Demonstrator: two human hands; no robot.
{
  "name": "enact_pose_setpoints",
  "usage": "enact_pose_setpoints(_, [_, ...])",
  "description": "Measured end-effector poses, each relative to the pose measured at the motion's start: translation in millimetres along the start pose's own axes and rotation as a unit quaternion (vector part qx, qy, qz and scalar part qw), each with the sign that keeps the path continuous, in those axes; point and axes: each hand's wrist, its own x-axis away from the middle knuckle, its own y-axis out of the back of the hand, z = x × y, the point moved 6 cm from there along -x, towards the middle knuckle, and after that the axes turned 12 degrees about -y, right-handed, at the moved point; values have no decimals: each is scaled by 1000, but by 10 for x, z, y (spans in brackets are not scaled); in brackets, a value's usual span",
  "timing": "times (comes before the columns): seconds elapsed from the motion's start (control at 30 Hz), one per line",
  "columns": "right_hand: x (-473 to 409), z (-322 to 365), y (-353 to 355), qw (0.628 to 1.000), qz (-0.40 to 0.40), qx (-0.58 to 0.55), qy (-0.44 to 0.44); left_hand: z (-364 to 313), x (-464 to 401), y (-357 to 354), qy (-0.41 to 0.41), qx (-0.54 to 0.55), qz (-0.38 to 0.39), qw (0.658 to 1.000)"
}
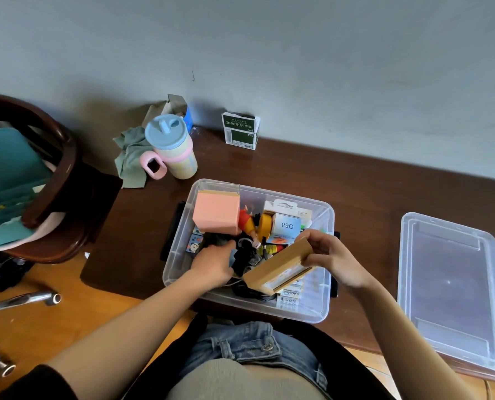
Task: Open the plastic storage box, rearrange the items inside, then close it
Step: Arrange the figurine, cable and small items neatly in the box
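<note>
Dark wooden desk (341, 180) against grey wall (298, 53); lid (454, 290) lying right.

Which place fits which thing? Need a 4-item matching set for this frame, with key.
Things
1. clear lid
2. wooden box
3. pink box
4. green carton

Places
A. by the wall, behind the storage box
B. flat on the desk, right of the storage box
C. far-left corner inside the storage box
D. held by the right hand over the storage box

Pairs: 1-B, 2-D, 3-C, 4-A
</note>
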Motion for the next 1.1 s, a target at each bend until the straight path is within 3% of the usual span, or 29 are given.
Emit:
enact_pose_setpoints(0.1, [-12,-20,-4,1000,1,13,-7,-6,48,-45,0,-40,37,998])
enact_pose_setpoints(0.37, [-3,-36,38,1000,-2,-14,-5,55,198,273,2,-71,6,997])
enact_pose_setpoints(0.63, [-42,-40,54,999,-10,-39,-10,70,344,324,-97,-203,150,963])
enact_pose_setpoints(0.7, [-51,-35,46,999,-10,-40,-14,-3,325,155,-121,-170,188,960])
enact_pose_setpoints(0.8, [-54,-40,54,999,-15,-45,-18,0,303,-35,-93,-19,264,960])
enact_pose_setpoints(0.9, [-59,-48,41,999,-20,-39,-20,32,177,-15,-56,83,219,971])
enact_pose_setpoints(1.0, [-64,-54,-4,999,-25,-36,-24,27,4,82,-72,11,135,988])
enact_pose_setpoints(1.1, [-52,-48,-41,998,-33,-38,-23,-31,-155,91,-80,-55,110,989])
